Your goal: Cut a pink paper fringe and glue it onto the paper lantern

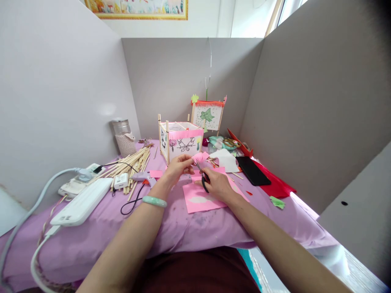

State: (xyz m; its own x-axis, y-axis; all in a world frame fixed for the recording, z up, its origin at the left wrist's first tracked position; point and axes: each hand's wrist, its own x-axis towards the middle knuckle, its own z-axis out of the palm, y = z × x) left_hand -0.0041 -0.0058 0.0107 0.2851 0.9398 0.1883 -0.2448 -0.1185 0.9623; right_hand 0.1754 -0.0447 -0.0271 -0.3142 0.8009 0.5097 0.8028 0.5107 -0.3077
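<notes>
My left hand [177, 167] pinches a small folded piece of pink paper [200, 157] above the table. My right hand [217, 185] grips black-handled scissors [204, 179], whose blades point up at the pink piece. A larger pink sheet [198, 199] lies flat under both hands on the purple cloth [171, 228]. Just behind stands a stick-framed paper lantern [180, 140] with a pink top band and a butterfly drawing. A green bangle sits on my left wrist.
A second lantern [208, 114] with a green leaf stands at the back. Wooden sticks [131, 165], a glue gun [143, 176], a power strip [81, 205] with cables and a jar [122, 136] lie left. A black tablet [253, 170], red paper [276, 185] and white paper [226, 159] lie right. Grey partition walls enclose the desk.
</notes>
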